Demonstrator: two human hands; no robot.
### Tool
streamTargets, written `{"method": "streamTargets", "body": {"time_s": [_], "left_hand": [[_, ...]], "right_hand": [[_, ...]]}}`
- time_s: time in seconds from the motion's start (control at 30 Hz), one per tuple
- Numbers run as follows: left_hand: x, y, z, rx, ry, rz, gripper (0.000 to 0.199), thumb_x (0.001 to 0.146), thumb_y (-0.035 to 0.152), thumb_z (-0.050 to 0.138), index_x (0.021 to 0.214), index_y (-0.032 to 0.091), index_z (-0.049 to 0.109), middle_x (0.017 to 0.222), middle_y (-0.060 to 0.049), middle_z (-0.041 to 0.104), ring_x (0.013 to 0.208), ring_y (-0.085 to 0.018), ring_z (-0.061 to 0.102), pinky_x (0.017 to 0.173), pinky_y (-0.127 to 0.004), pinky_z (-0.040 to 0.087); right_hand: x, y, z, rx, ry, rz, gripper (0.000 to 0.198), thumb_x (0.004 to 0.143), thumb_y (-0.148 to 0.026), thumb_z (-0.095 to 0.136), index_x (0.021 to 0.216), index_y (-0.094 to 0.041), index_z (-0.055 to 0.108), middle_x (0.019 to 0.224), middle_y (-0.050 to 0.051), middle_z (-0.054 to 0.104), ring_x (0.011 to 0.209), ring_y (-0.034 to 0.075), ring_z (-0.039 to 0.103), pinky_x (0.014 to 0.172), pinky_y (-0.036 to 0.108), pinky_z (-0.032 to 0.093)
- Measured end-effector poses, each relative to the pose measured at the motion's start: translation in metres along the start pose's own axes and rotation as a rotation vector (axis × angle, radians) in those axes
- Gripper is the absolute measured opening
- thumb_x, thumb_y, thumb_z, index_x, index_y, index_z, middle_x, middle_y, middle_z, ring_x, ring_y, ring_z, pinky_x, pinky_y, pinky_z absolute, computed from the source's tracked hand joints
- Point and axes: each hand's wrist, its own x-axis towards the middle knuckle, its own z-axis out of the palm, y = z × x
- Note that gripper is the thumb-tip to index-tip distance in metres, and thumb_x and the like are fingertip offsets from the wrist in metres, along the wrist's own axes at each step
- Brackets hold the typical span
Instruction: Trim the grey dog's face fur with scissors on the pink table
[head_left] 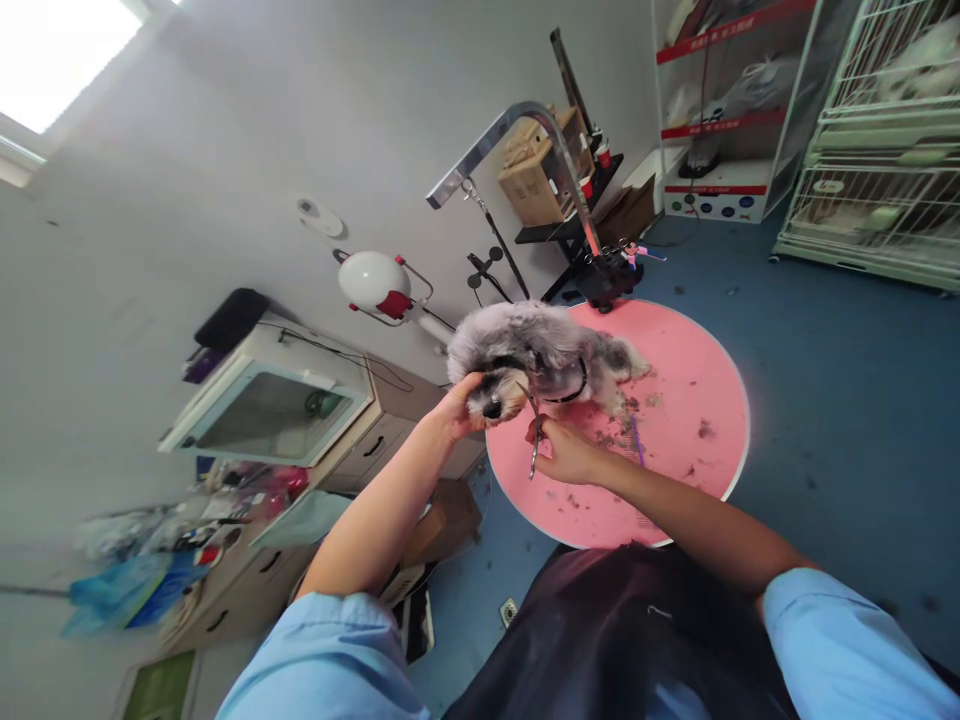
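A grey and white dog [536, 330] stands on the round pink grooming table [705, 400], its head tilted towards me. My left hand [459, 405] is closed around the side of its head, beside the muzzle; part of the fingers is hidden behind the fur. In my right hand [566, 452] are metal scissors [535, 462], held by the handles with the blades pointing up along the dog's cheek. Whether the blades touch fur I cannot tell. A dark strap runs across the dog's body. Behind my right wrist lies a purple comb [637, 440].
Clipped hair tufts [705, 429] are scattered on the table. A metal grooming arm [559, 140] with a hanging tether [499, 240] rises behind the dog. A white and red lamp-like device [375, 285] stands beyond it. Cabinets [367, 450] are left, wire cages [877, 200] right.
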Motion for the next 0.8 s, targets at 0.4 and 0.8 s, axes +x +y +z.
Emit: {"method": "streamTargets", "body": {"time_s": [0.4, 0.8], "left_hand": [[0.0, -0.001, 0.001, 0.023, -0.004, -0.013, 0.049, 0.086, 0.033, 0.074, 0.129, 0.009, 0.069, 0.092, -0.014, 0.081, 0.08, -0.026, 0.078, 0.076, -0.035, 0.063], [0.004, 0.0, -0.002, 0.0, 0.093, -0.038, 0.054, 0.088, 0.029, 0.071, 0.139, 0.011, 0.063, 0.09, -0.013, 0.081, 0.074, -0.027, 0.078, 0.072, -0.037, 0.063]], "right_hand": [[0.003, 0.0, -0.016, 0.015, -0.092, 0.011, 0.032, 0.072, 0.001, 0.054, 0.093, -0.022, 0.061, 0.097, 0.004, 0.074, 0.091, 0.02, 0.071, 0.085, 0.034, 0.055], [0.008, 0.002, -0.037, -0.018, -0.131, -0.055, 0.029, 0.072, -0.001, 0.058, 0.091, -0.022, 0.062, 0.095, 0.004, 0.072, 0.089, 0.02, 0.069, 0.085, 0.035, 0.056]]}}
